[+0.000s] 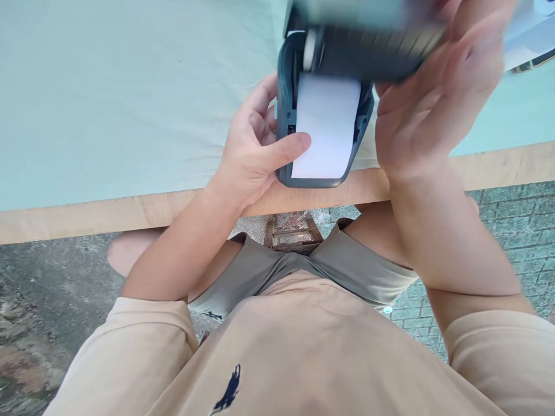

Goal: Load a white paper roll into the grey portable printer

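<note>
A dark portable label printer [318, 182] is held over the front edge of the table. White paper [327, 121] lies in its opened body and runs up under the raised part. My left hand [255, 138] grips the printer from the left side, its thumb pressing on the paper. At the upper right, my right hand [433, 110] is closed on the printer's dark lid [368, 52], which stands tilted up over the far end. Motion blurs the lid and the right fingers, and the lid partly hides the inside of the printer.
A pale green cover [130, 104] lies over the table, which has a bare wooden front edge [87, 219]. White and blue items [531, 37] sit at the far right corner. Below the table, a small wooden frame [292, 247] shows between my knees, above paved ground.
</note>
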{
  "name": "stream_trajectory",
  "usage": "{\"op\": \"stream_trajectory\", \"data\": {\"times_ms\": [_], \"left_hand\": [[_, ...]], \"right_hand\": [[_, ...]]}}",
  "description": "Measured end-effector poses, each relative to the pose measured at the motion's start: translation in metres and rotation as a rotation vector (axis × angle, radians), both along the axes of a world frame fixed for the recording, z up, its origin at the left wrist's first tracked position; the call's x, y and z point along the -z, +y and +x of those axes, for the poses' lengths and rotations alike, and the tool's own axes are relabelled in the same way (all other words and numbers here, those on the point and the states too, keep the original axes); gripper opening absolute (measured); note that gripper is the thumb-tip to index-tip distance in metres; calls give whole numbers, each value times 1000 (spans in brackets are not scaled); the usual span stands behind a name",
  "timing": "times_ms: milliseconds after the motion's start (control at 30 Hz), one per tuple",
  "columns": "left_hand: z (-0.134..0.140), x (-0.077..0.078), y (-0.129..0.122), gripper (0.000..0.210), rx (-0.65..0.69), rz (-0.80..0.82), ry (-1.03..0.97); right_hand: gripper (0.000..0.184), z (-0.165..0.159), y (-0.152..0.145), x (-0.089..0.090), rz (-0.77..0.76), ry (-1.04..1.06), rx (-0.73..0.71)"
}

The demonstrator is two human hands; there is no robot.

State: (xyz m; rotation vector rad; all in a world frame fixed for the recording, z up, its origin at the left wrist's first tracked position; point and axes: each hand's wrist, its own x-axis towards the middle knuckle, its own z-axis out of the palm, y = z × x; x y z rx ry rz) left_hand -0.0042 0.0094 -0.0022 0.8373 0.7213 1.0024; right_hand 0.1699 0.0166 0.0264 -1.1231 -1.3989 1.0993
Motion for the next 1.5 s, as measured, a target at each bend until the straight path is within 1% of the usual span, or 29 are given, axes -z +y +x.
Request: {"op": "stream_trajectory", "data": {"times_ms": [67, 100, 167, 267, 367, 467, 567, 767, 867, 933, 1033, 1200, 1267, 1300, 1400, 1500], "left_hand": [[0, 1, 0, 50, -6, 17, 9], [0, 3, 1, 52, -1, 22, 14], [-1, 5, 2, 55, 19, 24, 15], [-1, 6, 2, 58, 19, 12, -2], [0, 1, 0, 53, 22, -6, -26], [1, -5, -3, 41, 33, -35, -46], [2, -8, -3, 32, 35, -54, -43], [1, -4, -2, 32, 54, -47, -56], [1, -6, -3, 33, 60, -32, -69], [1, -8, -3, 32, 46, -51, -60], [1, -9, -3, 32, 45, -73, -39], [2, -7, -2, 34, 40, -42, 21], [4, -6, -2, 31, 27, -55, -1], [6, -6, -2, 30, 14, -73, -17], [8, -5, -2, 34, -47, -124, -33], [6, 0, 0, 28, -53, -130, -12]], "right_hand": [[44, 2, -7, 5, 139, -6, 99], [41, 5, -8, 8, 201, -47, 109], [39, 9, -6, 14, 262, -145, 61], [43, 14, 0, 23, 313, -238, 32], [45, 15, 3, 27, 270, -261, -27], [50, 16, 3, 26, 212, -244, -83], [54, 17, 3, 25, 143, -205, -115], [55, 16, 8, 23, 134, -162, -146], [59, 17, 8, 23, 139, -117, -177], [63, 18, 6, 24, 130, -139, -176], [59, 18, 4, 22, 124, -209, -157], [42, 14, 7, 12, 104, -173, -158], [37, 14, 9, 9, 103, -170, -172], [38, 14, 9, 8, 108, -162, -182], [51, 16, 9, 12, 121, -140, -210], [68, 20, 11, 19, 218, -166, -263]]}}
